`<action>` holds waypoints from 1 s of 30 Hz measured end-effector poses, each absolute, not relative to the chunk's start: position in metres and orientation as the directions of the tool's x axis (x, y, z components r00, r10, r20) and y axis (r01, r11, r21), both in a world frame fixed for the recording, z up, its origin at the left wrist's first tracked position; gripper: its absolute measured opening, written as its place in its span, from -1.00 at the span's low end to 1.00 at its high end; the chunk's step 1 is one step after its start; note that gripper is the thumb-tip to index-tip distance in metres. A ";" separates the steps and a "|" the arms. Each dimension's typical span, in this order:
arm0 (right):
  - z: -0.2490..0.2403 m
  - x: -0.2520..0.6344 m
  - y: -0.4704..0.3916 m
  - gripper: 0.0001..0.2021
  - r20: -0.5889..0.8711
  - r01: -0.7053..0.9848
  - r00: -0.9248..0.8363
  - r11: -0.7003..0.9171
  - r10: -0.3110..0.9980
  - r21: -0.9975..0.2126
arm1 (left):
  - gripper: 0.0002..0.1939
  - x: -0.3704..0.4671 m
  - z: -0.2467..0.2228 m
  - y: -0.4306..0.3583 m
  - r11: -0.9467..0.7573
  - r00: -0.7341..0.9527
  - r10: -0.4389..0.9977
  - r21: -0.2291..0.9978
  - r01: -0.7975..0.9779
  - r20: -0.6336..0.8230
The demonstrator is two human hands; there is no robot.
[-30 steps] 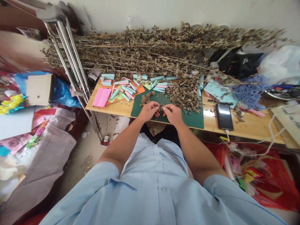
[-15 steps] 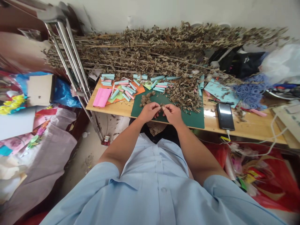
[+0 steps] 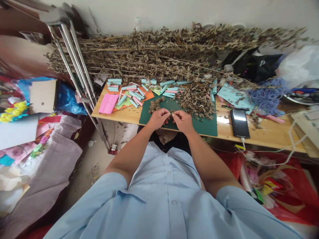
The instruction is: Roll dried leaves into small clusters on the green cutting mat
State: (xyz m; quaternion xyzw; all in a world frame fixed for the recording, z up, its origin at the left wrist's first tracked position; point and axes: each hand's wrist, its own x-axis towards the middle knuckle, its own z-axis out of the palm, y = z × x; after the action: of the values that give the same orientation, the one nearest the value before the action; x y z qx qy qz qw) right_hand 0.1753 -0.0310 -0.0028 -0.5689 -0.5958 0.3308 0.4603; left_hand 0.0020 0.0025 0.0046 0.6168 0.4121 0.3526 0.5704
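My left hand (image 3: pixel 159 119) and my right hand (image 3: pixel 183 120) meet over the front of a green mat (image 3: pixel 204 127). Fingertips of both hands pinch a small piece of dried leaf (image 3: pixel 171 113), mostly covered by the fingers. Just beyond my left hand lie brown crumpled clumps of dried leaf (image 3: pixel 155 105). A loose heap of dried leaves (image 3: pixel 196 99) spreads over the mat beyond my right hand. Blue and pink paper rolls (image 3: pixel 169 95) lie along the mat's far edge.
Bundles of dried stalks (image 3: pixel 149 56) run along the wall. A pink paper stack (image 3: pixel 108 103) and more rolls lie left on the wooden table (image 3: pixel 119 118). To the right are a phone (image 3: pixel 239 123) with a cable and blue string (image 3: pixel 267 94). Metal crutches (image 3: pixel 74 63) lean at the left.
My right hand has shifted very slightly, its fingers still pinched. Otherwise the hands and the things on the table look the same.
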 end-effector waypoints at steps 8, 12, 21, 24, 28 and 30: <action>-0.002 0.175 -0.032 -0.78 0.190 0.378 0.021 0.168 0.982 -0.910 | -0.81 0.002 0.013 0.001 -0.026 0.415 0.909 0.989 0.147 -0.038; -0.005 0.175 -0.031 -0.78 0.193 0.375 0.031 0.168 0.981 -0.912 | -0.79 0.003 0.012 0.001 -0.015 0.406 0.913 0.990 0.139 -0.044; -0.002 0.177 -0.031 -0.79 0.200 0.408 0.004 0.181 0.980 -0.895 | -0.70 0.004 0.002 0.005 0.012 0.369 0.928 0.993 0.114 -0.054; -0.002 0.179 -0.031 -0.78 0.218 0.404 -0.032 0.212 0.975 -0.890 | -0.71 0.004 -0.002 0.006 0.023 0.358 0.932 0.995 0.098 -0.057; -0.005 0.179 -0.031 -0.76 0.210 0.392 -0.044 0.210 0.977 -0.896 | -0.65 0.003 -0.002 0.006 0.026 0.359 0.932 0.995 0.097 -0.059; -0.006 0.179 -0.030 -0.77 0.211 0.393 -0.032 0.206 0.977 -0.896 | -0.66 0.002 -0.001 0.005 0.010 0.372 0.927 0.994 0.107 -0.049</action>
State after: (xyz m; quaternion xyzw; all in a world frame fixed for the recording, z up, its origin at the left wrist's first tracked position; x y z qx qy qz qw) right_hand 0.1792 -0.0303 -0.0056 -0.5367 -0.6382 0.3299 0.4425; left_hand 0.0023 0.0055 -0.0007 0.6038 0.4282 0.3614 0.5670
